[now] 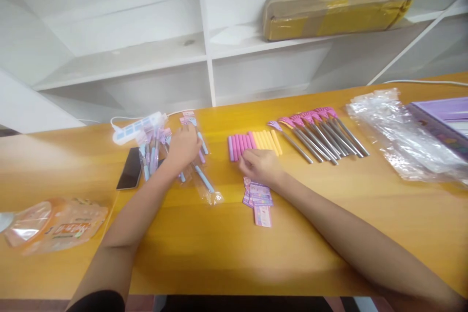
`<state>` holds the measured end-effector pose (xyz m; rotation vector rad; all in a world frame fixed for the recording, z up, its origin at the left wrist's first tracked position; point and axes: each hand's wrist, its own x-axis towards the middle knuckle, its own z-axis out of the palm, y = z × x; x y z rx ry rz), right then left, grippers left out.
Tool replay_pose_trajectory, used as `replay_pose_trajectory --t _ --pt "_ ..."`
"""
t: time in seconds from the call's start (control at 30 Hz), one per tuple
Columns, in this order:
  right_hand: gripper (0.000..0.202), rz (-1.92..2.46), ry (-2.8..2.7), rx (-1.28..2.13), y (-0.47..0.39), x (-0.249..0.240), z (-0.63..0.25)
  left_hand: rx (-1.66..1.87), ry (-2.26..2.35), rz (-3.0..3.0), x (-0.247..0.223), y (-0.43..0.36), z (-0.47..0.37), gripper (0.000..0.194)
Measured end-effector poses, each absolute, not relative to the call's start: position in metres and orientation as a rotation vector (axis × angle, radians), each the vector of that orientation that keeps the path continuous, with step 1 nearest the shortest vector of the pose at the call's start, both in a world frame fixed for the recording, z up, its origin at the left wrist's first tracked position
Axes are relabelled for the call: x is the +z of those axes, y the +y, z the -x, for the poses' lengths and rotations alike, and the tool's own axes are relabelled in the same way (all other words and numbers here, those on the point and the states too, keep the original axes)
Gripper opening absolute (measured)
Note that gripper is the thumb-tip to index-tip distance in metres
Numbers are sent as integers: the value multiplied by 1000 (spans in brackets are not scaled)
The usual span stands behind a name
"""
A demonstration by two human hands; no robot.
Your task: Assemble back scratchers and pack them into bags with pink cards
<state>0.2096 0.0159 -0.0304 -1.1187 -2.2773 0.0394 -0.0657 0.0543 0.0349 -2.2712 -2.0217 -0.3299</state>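
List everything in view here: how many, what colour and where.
Shelf unit: one, white, behind table
Parcel: one, brown and yellow, on shelf
Table: one, orange-brown, under the smaller things
Power strip: one, white and blue, back left
Phone: one, dark, left
Bottle: one, clear and orange, far left
Wrapped sticks: several, mostly blue, around left hand
Tubes: one row, pink, purple and yellow, centre
Cards: several, pink and purple, below right hand
Rods: several, silver with mostly pink heads, right
Bags: uncountable, clear, far right
Left hand: one, bare, left of centre
Right hand: one, bare, by tubes

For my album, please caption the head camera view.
Left hand at bagged back scratchers, right hand by pink and yellow tubes, near metal rods.
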Motion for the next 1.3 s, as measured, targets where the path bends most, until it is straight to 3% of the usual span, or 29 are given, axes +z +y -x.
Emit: replay_pose_trajectory --t 0.3,0.47,0.9,1.17,1.3 --pt "32 681 -2153 -286 17 -33 -208 -417 -2309 2038 -7 99 116 54" --pt "33 678 -2137 -299 17 -34 -207 -636 -2396 2079 -11 99 111 61" --pt "34 655 -2157 -274 10 -31 -208 -1371 -2366 2138 -28 109 113 52" --pt "38 661 -2061 -173 -20 -17 -218 -1746 -2270 1977 -11 110 117 43" --pt "41 725 -2015 -41 -48 -12 -231 -2121 -2182 1874 7 107 111 39"
